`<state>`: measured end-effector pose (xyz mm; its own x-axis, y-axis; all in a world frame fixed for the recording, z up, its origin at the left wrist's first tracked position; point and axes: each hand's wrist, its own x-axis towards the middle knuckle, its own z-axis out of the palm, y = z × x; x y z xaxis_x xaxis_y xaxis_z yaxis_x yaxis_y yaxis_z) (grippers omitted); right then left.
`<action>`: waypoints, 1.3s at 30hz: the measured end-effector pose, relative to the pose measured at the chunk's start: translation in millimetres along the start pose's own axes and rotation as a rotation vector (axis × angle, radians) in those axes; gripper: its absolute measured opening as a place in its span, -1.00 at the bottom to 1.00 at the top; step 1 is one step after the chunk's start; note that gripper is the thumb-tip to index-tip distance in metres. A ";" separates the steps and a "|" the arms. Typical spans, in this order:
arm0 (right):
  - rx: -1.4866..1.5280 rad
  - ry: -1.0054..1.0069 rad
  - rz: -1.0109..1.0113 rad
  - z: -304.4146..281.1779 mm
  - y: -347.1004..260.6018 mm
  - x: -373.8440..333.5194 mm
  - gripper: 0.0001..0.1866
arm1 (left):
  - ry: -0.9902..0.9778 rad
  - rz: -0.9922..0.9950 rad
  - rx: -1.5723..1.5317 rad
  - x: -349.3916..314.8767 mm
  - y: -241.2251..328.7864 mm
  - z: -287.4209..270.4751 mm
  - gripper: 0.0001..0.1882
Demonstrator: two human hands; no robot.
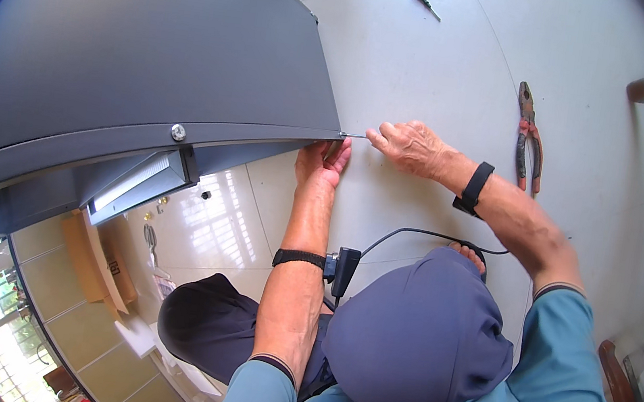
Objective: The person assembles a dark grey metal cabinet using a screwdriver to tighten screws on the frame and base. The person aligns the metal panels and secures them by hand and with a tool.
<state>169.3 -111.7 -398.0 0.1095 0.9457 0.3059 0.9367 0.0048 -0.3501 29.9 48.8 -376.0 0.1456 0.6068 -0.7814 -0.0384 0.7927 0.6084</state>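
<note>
A large dark grey metal panel fills the upper left, with a screw head on its lower rim. My left hand presses up against the panel's lower right corner, fingers under its edge. My right hand pinches a thin metal rod or small screwdriver whose tip meets that same corner. Both wrists wear black bands, and a small black device with a cable sits at my left wrist.
Red-handled pliers lie on the pale tiled floor to the right. A small dark-handled screwdriver lies at the top. My knees in dark trousers are below. A wooden chair part shows at the right.
</note>
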 end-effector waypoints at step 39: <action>0.695 -0.508 0.366 -17.5 22.1 50.7 -0.65 | 0.170 0.241 -0.203 4.8 -32.5 9.7 -0.92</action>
<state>201.3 -69.4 -374.8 0.0462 0.9546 -0.2943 0.4458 -0.2834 -0.8491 41.5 25.4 -398.1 -0.0576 0.7656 -0.6408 -0.2496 0.6104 0.7517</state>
